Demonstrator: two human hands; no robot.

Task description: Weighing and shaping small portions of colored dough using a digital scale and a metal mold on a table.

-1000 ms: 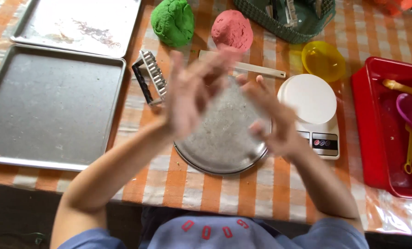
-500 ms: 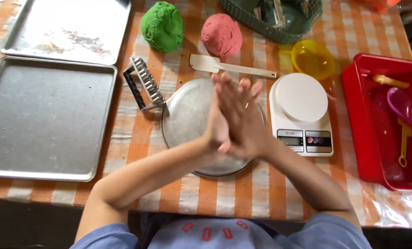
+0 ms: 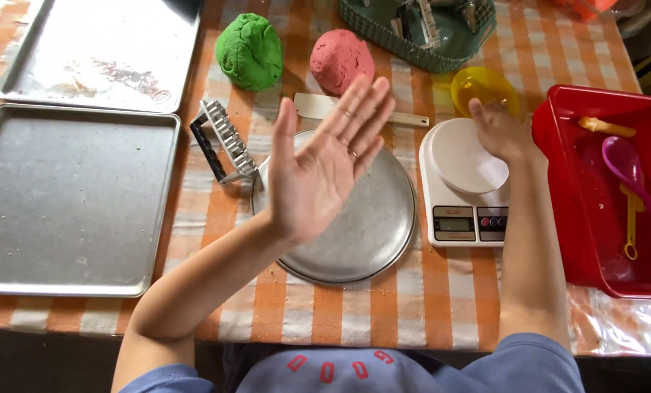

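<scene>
Red tub [image 3: 558, 189]: set at the right edge of the table; a purple spoon [image 3: 626, 166], a yellow tool [image 3: 631, 218] and an orange piece [image 3: 606, 127] are seen lying inside.
Green basket [image 3: 383, 36]: placed at the top; metal pieces are held in it, too cut off to be told apart.
Yellow bowl [image 3: 478, 84]: placed just beyond the scale; nothing can be made out in it.
Round metal pan [image 3: 372, 233]: laid at the middle of the checked cloth, bare metal shown.
Baking trays: one large tray [image 3: 70, 200] at the left, a second tray [image 3: 100, 51] above it with smears on its floor.
Dough: a green ball [image 3: 250, 51] and a red ball [image 3: 341, 60] are rested on the cloth, side by side, near a pale scraper [image 3: 318, 107].
Left hand [image 3: 318, 171]: raised above the pan, palm turned up, fingers spread wide and straight; nothing is held.
Right hand [image 3: 501, 131]: laid at the far edge of the kitchen scale [image 3: 460, 178], fingers curled loosely toward the yellow bowl; nothing is seen gripped.
Ridged metal cutter [image 3: 223, 140]: stood on the cloth just left of the pan.
</scene>
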